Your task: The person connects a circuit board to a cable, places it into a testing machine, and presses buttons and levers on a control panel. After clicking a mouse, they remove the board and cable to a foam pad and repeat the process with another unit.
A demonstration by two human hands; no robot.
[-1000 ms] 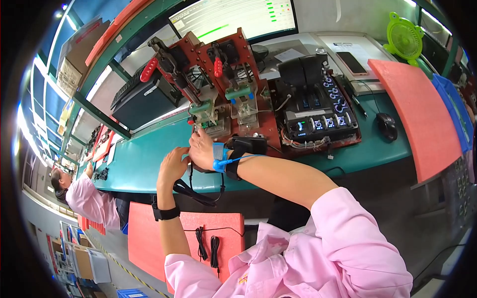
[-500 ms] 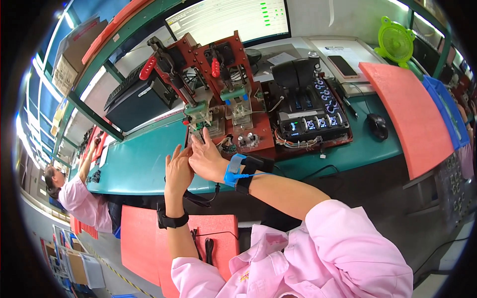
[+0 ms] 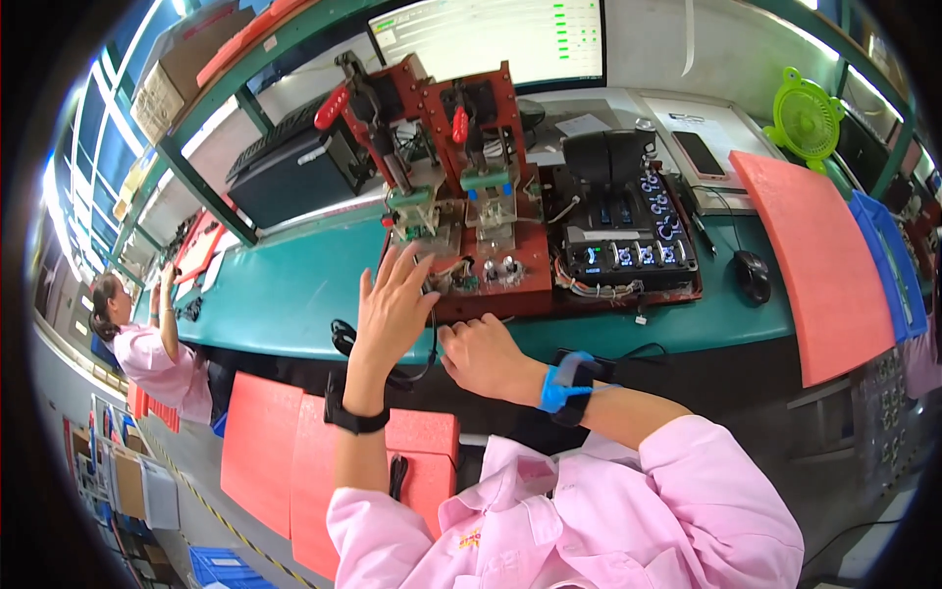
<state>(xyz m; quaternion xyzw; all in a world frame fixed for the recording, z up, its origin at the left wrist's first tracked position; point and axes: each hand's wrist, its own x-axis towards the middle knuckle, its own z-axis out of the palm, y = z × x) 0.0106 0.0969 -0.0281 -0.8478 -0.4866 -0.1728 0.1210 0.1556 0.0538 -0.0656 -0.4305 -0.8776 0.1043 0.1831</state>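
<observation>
My left hand [image 3: 392, 306] is over the front left corner of a red test fixture [image 3: 535, 257], its fingers stretched out and slightly apart. The fingertips reach toward a green circuit board [image 3: 410, 232] under the left toggle clamp [image 3: 378, 137]; whether they touch is hidden. Lower and to the right, my right hand [image 3: 486, 358] is curled closed at the table's front edge. Its fingertips are beside a black cable [image 3: 433, 339]; what they hold, if anything, I cannot make out. A second toggle clamp [image 3: 471, 133] has a red handle.
A black control unit with a lever [image 3: 613, 221] is right of the fixture. Beyond are a mouse [image 3: 752, 277], a phone [image 3: 700, 155], a pink foam sheet [image 3: 814, 260] and a green fan [image 3: 805, 116]. A monitor [image 3: 491, 44] stands behind. At far left, another person [image 3: 157, 358] works.
My hands, close together at the left clamp before, are now apart. The right hand has moved down and right to the table edge and curled. The left has risen to the fixture, fingers spread.
</observation>
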